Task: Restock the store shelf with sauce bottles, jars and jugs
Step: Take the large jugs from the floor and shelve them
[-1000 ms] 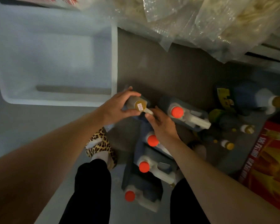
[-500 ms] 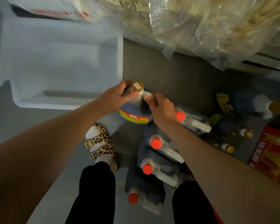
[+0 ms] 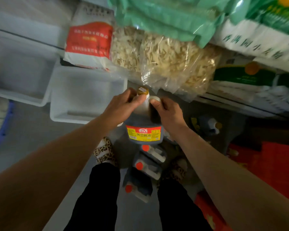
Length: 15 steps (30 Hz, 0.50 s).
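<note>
Both hands are clamped on a dark soy sauce jug [image 3: 143,130] held off the floor: the left hand [image 3: 122,106] grips its neck under the gold cap [image 3: 142,91], the right hand [image 3: 167,112] grips its white handle. Just beyond the hands, clear bags of dried strips [image 3: 165,64] overhang. Left of the hands sits a white tray [image 3: 60,104]. Below the hands, red-capped jugs [image 3: 148,162] lie on the grey floor [image 3: 32,134] between the legs.
</note>
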Motion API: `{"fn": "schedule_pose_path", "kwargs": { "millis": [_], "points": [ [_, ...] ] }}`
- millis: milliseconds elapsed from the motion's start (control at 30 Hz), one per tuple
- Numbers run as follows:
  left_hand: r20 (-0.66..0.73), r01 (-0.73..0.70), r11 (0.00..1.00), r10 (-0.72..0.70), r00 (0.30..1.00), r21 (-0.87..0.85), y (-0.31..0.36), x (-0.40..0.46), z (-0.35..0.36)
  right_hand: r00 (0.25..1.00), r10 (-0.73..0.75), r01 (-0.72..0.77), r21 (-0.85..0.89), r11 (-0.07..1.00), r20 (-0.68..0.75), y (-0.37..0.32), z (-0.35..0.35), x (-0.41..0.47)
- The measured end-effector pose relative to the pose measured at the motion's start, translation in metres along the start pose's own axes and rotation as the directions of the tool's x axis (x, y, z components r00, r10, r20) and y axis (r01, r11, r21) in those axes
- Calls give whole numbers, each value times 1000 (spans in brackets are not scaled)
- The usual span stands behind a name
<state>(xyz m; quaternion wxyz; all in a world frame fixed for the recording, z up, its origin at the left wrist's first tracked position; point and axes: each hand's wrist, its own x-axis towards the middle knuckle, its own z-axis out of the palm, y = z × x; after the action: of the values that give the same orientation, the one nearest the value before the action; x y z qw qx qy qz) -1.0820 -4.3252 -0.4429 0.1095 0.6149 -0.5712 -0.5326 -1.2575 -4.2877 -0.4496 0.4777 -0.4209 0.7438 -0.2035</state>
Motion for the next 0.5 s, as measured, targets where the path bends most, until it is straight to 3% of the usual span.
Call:
{"fn": "schedule_pose_path", "kwargs": {
  "millis": [233, 400, 500],
  "points": [
    [-74, -211, 970, 221, 973, 118, 161, -79, -34, 971, -167, 180, 67, 981, -169, -96, -129, -96],
    [-164, -376, 920, 391, 906, 113, 282, -136, -55, 867, -392, 380, -99, 919, -307, -174, -226, -164],
    [-134, -492, 855, 513, 848, 162, 356, -168, -70, 786, -477, 461, -142, 876, -392, -215, -290, -202]
  ]
}}
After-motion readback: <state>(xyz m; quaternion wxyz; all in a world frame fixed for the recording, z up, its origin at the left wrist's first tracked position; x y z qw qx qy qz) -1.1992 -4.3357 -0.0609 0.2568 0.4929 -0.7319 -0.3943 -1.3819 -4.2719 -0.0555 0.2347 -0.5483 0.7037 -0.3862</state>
